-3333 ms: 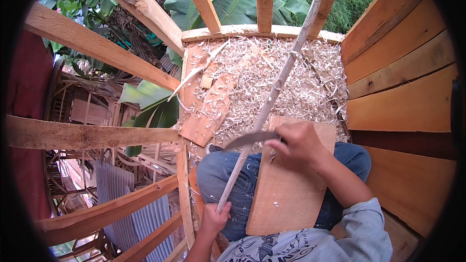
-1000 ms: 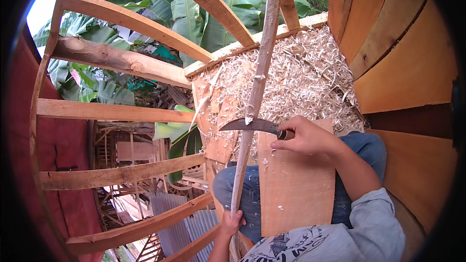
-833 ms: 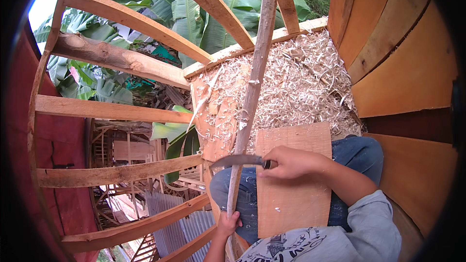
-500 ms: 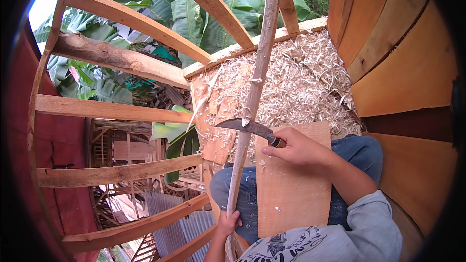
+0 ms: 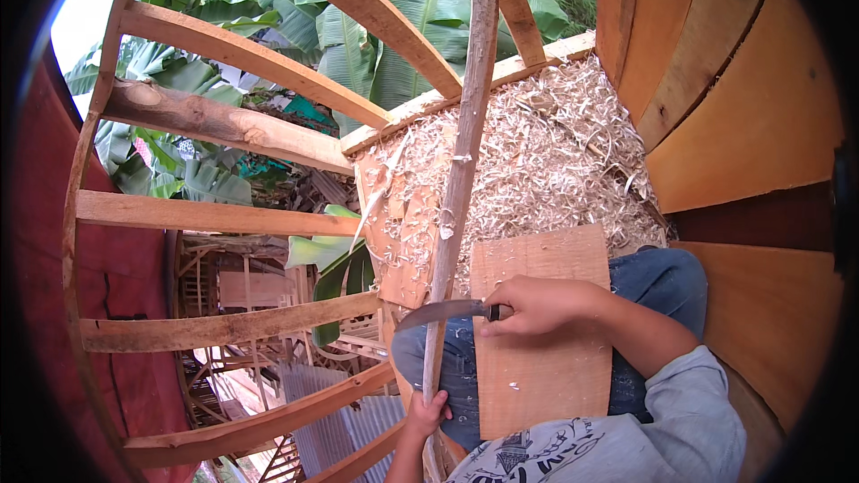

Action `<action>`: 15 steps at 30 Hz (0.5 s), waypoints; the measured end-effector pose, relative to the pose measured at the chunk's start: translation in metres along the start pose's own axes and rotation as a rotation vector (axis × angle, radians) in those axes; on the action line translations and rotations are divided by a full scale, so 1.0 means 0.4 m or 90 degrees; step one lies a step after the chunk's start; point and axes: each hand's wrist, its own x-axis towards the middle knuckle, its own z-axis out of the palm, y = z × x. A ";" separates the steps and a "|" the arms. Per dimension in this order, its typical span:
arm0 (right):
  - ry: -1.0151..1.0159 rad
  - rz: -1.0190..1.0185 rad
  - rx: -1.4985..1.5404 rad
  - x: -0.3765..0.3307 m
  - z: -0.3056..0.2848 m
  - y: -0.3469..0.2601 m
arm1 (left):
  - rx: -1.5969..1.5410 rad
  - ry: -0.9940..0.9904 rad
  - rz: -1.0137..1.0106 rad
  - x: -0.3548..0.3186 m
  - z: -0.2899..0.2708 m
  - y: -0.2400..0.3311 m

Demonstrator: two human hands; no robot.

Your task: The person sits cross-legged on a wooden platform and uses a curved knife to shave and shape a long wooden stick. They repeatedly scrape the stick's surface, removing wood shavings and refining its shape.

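A long wooden pole (image 5: pixel 463 152) slants upward from my lap, its upper part still in rough bark and its lower part pale and shaved. Near its lower end, my left hand (image 5: pixel 429 412) is wrapped around it. My right hand (image 5: pixel 540 306) grips the dark handle of a curved knife (image 5: pixel 440 312). The blade lies across the pole, above my left hand and level with my left knee. A flat wooden board (image 5: pixel 543 376) rests on my lap beneath my right forearm, with a few shavings on it.
Curly wood shavings (image 5: pixel 546 165) cover the floor ahead, beside a loose plank (image 5: pixel 407 241). Wooden slats (image 5: pixel 224 208) form an open railing on the left, with banana leaves (image 5: pixel 349 36) beyond. A plank wall (image 5: pixel 752 125) stands on the right. A red surface (image 5: pixel 107 304) is at far left.
The knife has come down the pole toward me in my right hand, from mid-pole to near my knee. The pole's top has tilted slightly left. My left hand keeps its hold.
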 end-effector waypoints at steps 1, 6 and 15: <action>0.015 -0.017 -0.030 0.002 0.003 -0.001 | 0.003 0.004 0.002 -0.001 -0.002 -0.002; 0.262 0.042 0.114 -0.011 -0.059 -0.029 | -0.014 0.001 0.013 -0.010 0.004 0.027; 0.229 -0.037 0.060 0.004 -0.032 0.000 | 0.002 -0.028 -0.006 -0.005 -0.012 0.010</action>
